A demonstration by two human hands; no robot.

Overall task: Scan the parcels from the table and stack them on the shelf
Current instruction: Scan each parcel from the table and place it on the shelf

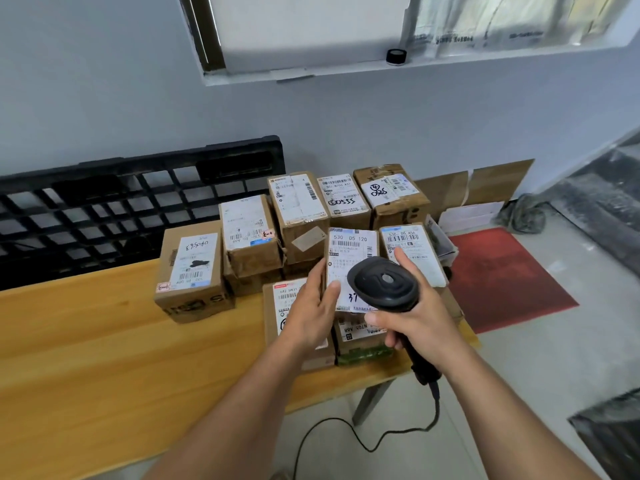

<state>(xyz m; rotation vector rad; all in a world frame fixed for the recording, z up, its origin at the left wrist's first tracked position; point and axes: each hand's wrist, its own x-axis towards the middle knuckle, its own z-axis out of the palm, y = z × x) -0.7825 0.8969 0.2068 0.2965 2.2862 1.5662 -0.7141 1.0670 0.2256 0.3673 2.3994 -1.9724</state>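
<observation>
The parcel (351,258) labelled "530 D5 120" stands among the boxes (298,206) at the surface's (86,341) right end, its 9 o'clock edge held between the left hand's (311,315) fingers and thumb. The right hand's (420,318) fingers wrap a black corded scanner (384,284) over its 5 o'clock corner. A box (405,242) reading "530- D5 A56" lies at 2 o'clock, another box (360,336) reading "N705 A68" at 6 o'clock.

The barcode scanner (384,284) hides the lower right of the label on the parcel marked 530 D5 120 (349,249). The left hand (311,317) covers most of the label on the parcel marked 642 (281,299). The labels' fine print is too small to read. The scanner cable (437,405) runs off at 6 o'clock. The left edge cuts off the black pallet (104,202) and the table (86,341). The papers in the window (502,26) at 1 o'clock are blurred.
</observation>
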